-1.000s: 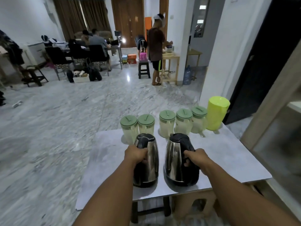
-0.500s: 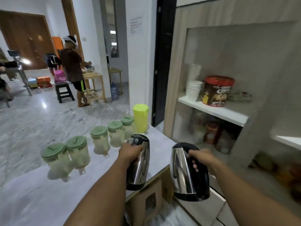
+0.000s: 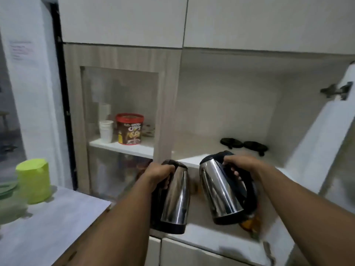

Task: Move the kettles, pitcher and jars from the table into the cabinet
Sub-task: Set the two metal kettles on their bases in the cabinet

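I hold two steel kettles with black handles in the air in front of the open cabinet. My left hand [image 3: 160, 174] grips the handle of the left kettle [image 3: 175, 200]. My right hand [image 3: 240, 165] grips the handle of the right kettle [image 3: 221, 191], which tilts a little. Both hang just below the white cabinet shelf [image 3: 192, 160]. The lime green pitcher [image 3: 33, 180] stands on the grey table [image 3: 48, 223] at the left. One green-lidded jar [image 3: 7, 196] shows blurred at the left edge; the other jars are out of view.
Two black kettle bases [image 3: 243, 144] lie at the back of the open shelf. Behind a glass panel stand a red chocolate tub [image 3: 129, 128] and stacked white cups [image 3: 105, 129]. The open cabinet door [image 3: 326, 143] stands at the right. Orange items [image 3: 249, 224] sit on the lower shelf.
I have turned from the table toward the cabinet. Both kettles have left the table and now hang near the shelf edge. The jars have slid out of view to the left.
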Motion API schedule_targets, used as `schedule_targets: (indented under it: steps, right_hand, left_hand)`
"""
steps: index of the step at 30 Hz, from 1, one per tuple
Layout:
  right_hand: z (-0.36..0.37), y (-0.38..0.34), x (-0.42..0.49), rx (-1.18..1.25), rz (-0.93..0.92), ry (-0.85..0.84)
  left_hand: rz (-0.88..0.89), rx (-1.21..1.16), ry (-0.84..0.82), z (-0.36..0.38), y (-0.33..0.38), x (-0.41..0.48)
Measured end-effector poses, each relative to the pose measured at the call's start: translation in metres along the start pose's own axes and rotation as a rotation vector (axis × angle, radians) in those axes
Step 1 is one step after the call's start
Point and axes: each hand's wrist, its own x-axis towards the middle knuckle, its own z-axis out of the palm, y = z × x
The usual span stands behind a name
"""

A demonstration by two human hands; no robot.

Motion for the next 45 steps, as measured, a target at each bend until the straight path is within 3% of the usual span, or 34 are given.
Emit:
schedule_targets:
  steps: [7, 17, 31, 35, 45]
  right_hand:
    - [-0.134, -0.007, -0.021, 0.187, -0.094, 0.302]
    - [-0.192, 0.006, 0.067, 0.427, -0.146, 0.632]
    - [-0.212, 0.041, 0.275, 0.494, -0.123, 0.777]
    - [-0.218, 0.057, 0.323, 0.503, -0.128, 0.819]
    - [-0.259, 0.066, 0.416, 0.506, -0.148, 0.826]
  left_hand:
    - [0.214, -0.093, -0.043, 0.123, 0.114, -0.001]
    - [0.398, -0.055, 0.144, 0.227, 0.184, 0.078]
    - [0.459, 0.108, 0.186, 0.304, 0.189, 0.279]
    - [0.398, 0.090, 0.218, 0.324, 0.195, 0.316]
    - [0.440, -0.002, 0.271, 0.356, 0.242, 0.391]
